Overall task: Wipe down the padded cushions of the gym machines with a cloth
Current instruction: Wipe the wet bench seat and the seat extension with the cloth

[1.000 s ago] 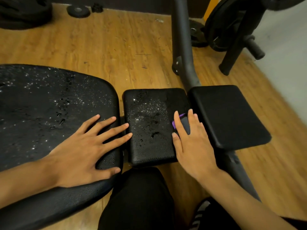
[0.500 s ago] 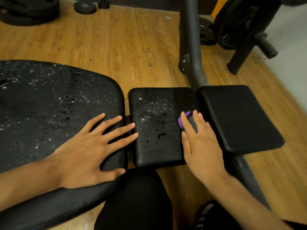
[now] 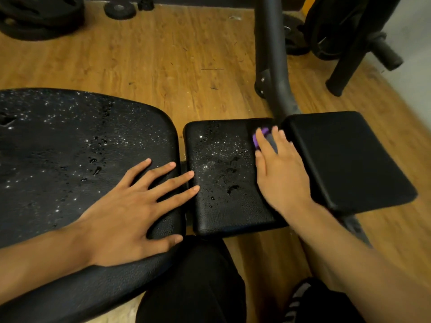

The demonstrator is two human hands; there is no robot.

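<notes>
Your right hand point(image 3: 279, 173) is pressing the cloth point(image 3: 262, 136) flat under straight fingers at the far right edge of the middle cushion point(image 3: 221, 206), probably to sweep off its droplets point(image 3: 219, 148). Your left hand point(image 3: 130, 206), fingers spread, is bracing flat on the wet big cushion point(image 3: 58, 159).

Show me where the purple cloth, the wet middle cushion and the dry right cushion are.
purple cloth point(image 3: 265, 131), head view, its exposed purple edge.
wet middle cushion point(image 3: 219, 169), head view, its droplet-covered top.
dry right cushion point(image 3: 345, 159), head view, middle of its top.
</notes>
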